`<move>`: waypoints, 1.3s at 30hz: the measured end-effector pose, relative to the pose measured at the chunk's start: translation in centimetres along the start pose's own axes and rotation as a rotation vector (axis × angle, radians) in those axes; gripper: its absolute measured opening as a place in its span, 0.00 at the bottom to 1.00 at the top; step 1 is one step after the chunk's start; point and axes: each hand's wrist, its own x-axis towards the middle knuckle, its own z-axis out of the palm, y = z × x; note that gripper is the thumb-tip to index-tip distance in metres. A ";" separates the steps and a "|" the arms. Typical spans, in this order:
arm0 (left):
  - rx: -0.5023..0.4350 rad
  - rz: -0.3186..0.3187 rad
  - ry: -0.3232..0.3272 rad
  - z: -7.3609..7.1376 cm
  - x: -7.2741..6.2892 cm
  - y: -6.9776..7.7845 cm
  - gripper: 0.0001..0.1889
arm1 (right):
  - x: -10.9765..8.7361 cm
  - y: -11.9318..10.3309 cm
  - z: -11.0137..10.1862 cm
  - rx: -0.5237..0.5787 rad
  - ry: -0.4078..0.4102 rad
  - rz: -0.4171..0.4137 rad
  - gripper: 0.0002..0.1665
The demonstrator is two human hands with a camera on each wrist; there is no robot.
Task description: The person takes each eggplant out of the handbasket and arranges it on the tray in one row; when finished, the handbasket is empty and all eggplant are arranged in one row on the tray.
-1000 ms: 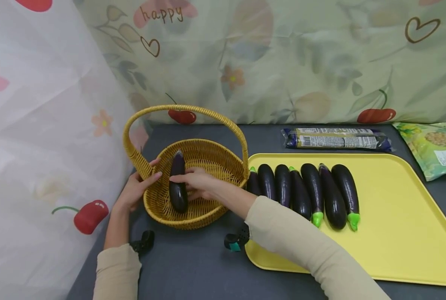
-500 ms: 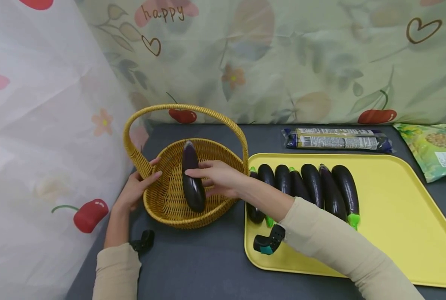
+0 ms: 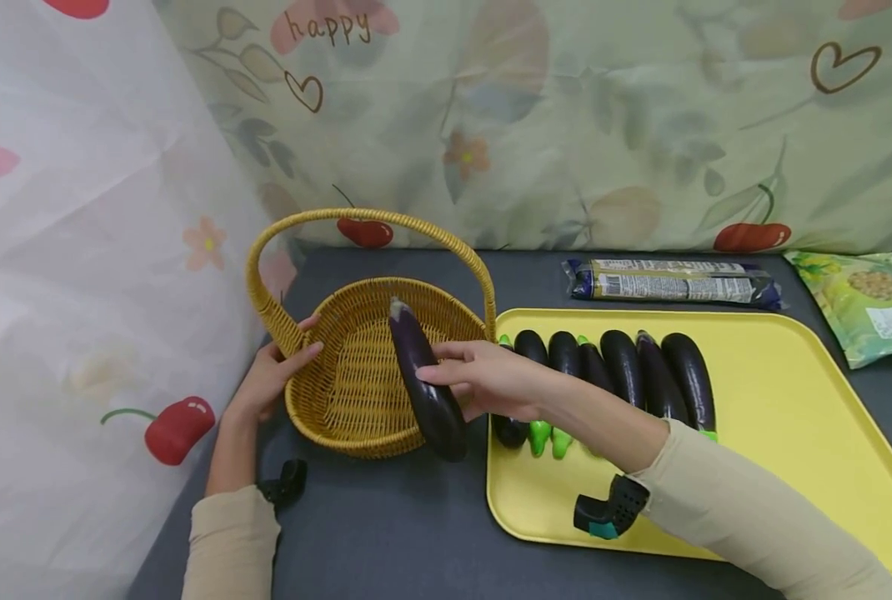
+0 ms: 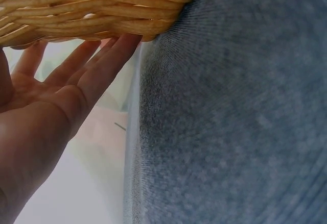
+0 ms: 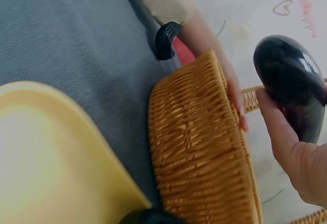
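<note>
A dark purple eggplant is gripped by my right hand over the right part of the wicker basket. Its lower end extends past the basket's front right rim. In the right wrist view, thumb and fingers hold the eggplant above the rim, though the fingertips are mostly hidden. My left hand holds the basket's left side by the handle base, thumb over the rim. The left wrist view has its fingers against the woven wall from outside. No eggplant shows on the basket's visible floor.
Right of the basket, a yellow tray bears a row of several eggplants, partly covered by my right forearm. Behind it lies a long plastic-wrapped pack. A green bag lies at the far right. The basket's tall handle arches above it.
My right hand has moved right with the eggplant, from inside the basket to over its right rim, and the eggplant has tilted. The left hand and basket have stayed put.
</note>
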 end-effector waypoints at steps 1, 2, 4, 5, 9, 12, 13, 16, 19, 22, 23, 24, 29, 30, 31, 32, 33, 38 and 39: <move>0.000 -0.002 -0.002 0.0 0.0 0.0 0.34 | -0.4 0.2 -0.2 -0.001 0.004 0.003 0.45; 0.000 -0.003 -0.004 0.0 0.0 0.0 0.34 | -0.7 0.4 -0.5 -0.003 0.010 0.006 0.45; -0.003 -0.009 -0.005 0.1 0.1 -0.1 0.34 | -1.5 0.8 -0.9 -0.016 0.022 0.012 0.46; -0.004 -0.012 -0.004 0.1 0.1 -0.1 0.34 | -1.8 1.0 -1.2 -0.022 0.023 0.013 0.46; -0.008 -0.014 0.000 0.1 0.2 -0.2 0.34 | -3.5 1.7 -2.3 -0.060 0.003 0.007 0.46; -0.010 -0.010 -0.002 0.1 0.2 -0.2 0.34 | -4.7 2.1 -3.0 -0.085 -0.020 0.006 0.44; -0.013 -0.011 -0.003 0.0 0.2 -0.2 0.34 | -5.1 2.2 -3.2 -0.085 -0.030 0.005 0.43; -0.016 -0.014 -0.005 0.0 0.2 -0.2 0.34 | -6.3 2.6 -3.9 -0.091 -0.036 0.008 0.42; -0.019 -0.018 -0.004 0.0 0.2 -0.1 0.34 | -7.5 3.0 -4.5 -0.092 -0.030 0.006 0.41; -0.017 -0.017 -0.003 0.0 0.2 -0.1 0.34 | -8.8 3.4 -5.4 -0.114 -0.011 0.004 0.41; -0.017 -0.015 -0.003 0.1 0.2 -0.1 0.34 | -9.2 3.5 -5.8 -0.123 -0.001 0.003 0.42; -0.018 -0.013 -0.003 0.1 0.2 -0.1 0.34 | -9.7 3.7 -6.1 -0.129 0.008 0.001 0.42; -0.019 -0.003 -0.001 0.0 0.1 -0.1 0.34 | -11.9 4.4 -8.1 -0.136 0.074 -0.001 0.43; -0.022 -0.003 -0.003 0.0 0.1 -0.1 0.34 | -12.4 4.6 -8.5 -0.134 0.092 0.006 0.43; -0.025 -0.002 -0.005 0.0 0.1 0.0 0.34 | -12.8 4.8 -9.0 -0.137 0.113 0.012 0.44; -0.025 -0.003 -0.005 0.0 0.1 0.0 0.34 | -13.3 5.0 -9.5 -0.132 0.123 0.013 0.44; -0.030 -0.004 -0.007 0.0 0.1 0.0 0.34 | -13.7 5.2 -10.0 -0.130 0.131 0.011 0.44; -0.042 -0.010 -0.011 0.0 0.0 0.0 0.34 | -15.7 5.9 -13.0 -0.069 0.107 -0.029 0.40; -0.041 -0.010 -0.012 0.0 0.0 0.0 0.34 | -16.1 6.0 -13.7 -0.063 0.108 -0.030 0.39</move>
